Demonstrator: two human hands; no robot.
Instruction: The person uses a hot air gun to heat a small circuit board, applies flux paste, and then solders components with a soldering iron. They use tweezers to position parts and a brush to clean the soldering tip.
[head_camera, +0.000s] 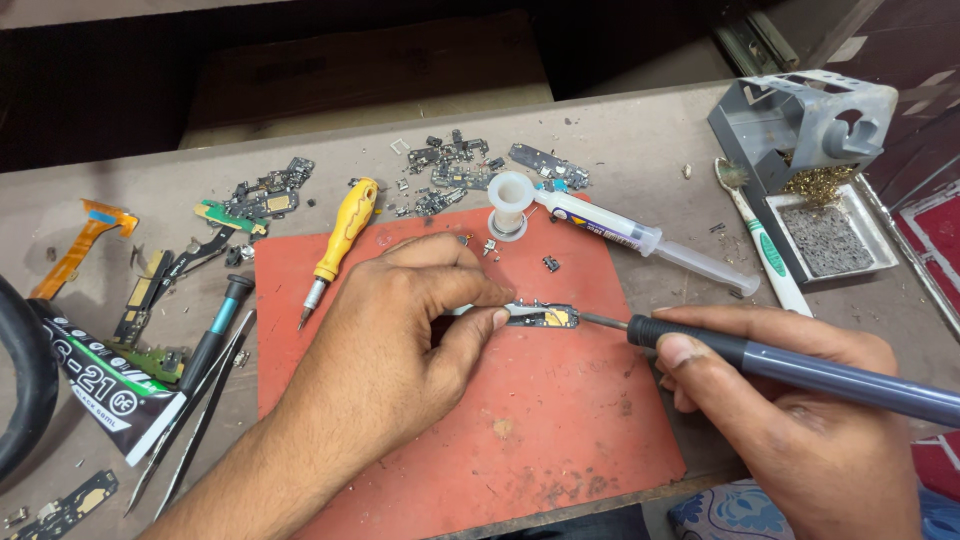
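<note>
My left hand (400, 335) pinches a small circuit board (545, 316) with gold contacts, holding it down on the red work mat (520, 440). My right hand (790, 420) grips a grey soldering iron (800, 368) like a pen, and its metal tip touches the right end of the board. The two hands are close together over the middle of the mat.
A yellow screwdriver (345, 235), a solder spool (510, 200) and a flux syringe (640, 238) lie at the mat's far edge. Scrap boards (450, 165) and flex cables (85, 240) litter the bench. Tweezers (200, 400) lie left. A grey iron stand (810, 130) with sponge tray sits right.
</note>
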